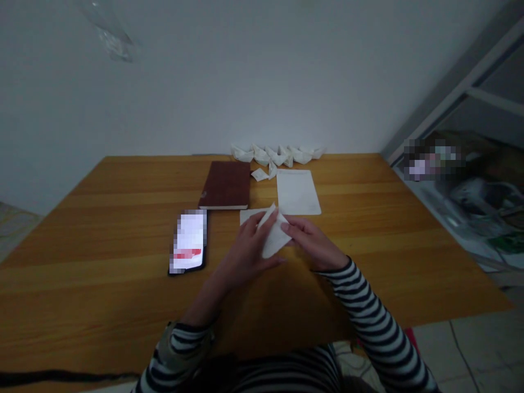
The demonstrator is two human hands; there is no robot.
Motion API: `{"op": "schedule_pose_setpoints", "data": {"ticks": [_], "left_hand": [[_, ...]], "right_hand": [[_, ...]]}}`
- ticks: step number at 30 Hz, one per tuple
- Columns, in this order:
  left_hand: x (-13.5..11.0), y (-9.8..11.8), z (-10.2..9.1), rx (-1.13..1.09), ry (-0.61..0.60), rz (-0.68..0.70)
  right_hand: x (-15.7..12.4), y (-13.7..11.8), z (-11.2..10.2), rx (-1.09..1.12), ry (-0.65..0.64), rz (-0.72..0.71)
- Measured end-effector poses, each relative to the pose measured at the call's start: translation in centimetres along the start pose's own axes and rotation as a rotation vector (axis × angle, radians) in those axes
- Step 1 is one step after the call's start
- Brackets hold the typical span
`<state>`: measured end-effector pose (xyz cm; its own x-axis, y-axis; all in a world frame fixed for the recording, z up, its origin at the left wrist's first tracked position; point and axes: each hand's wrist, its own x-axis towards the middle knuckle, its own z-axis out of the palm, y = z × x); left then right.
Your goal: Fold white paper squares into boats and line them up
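Both hands meet over the middle of a wooden table [102, 229], holding a folded piece of white paper [273, 236] between them. My left hand [245, 248] grips its left side with fingers curled under it. My right hand [311, 243] pinches the paper's upper right edge. Another white slip [250, 215] lies flat on the table just behind my left hand. Both arms wear black-and-white striped sleeves.
A brown notebook [226, 184] lies behind, with a phone [188, 241], screen lit, at its near left. A blank white sheet [297, 192] sits right of the notebook. Several folded paper boats [278, 154] line the far edge by the wall. A metal rack [470, 87] stands at right.
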<state>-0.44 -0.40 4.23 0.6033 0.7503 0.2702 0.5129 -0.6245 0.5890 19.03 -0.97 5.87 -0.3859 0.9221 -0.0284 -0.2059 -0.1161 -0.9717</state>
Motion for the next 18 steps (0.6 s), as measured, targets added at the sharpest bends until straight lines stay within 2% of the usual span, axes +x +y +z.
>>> {"op": "schedule_pose_setpoints", "data": {"ticks": [3, 5, 9, 13, 18], "left_hand": [[0.1, 0.7, 0.2, -0.136, 0.043, -0.074], [0.2, 0.8, 0.3, -0.180, 0.055, -0.114], [0.1, 0.6, 0.4, -0.305, 0.002, -0.164], [-0.1, 0.6, -0.1, -0.439, -0.043, -0.170], [-0.2, 0.8, -0.4, -0.515, -0.041, -0.162]], "right_hand": [[-0.4, 0.1, 0.8, 0.018, -0.039, -0.074], [-0.3, 0.7, 1.0, 0.003, -0.001, -0.095], [0.4, 2.1, 0.1, -0.047, 0.074, -0.041], [0.4, 2.6, -0.9, -0.063, 0.039, -0.035], [-0.1, 1.9, -0.6, 0.001, -0.067, -0.048]]}}
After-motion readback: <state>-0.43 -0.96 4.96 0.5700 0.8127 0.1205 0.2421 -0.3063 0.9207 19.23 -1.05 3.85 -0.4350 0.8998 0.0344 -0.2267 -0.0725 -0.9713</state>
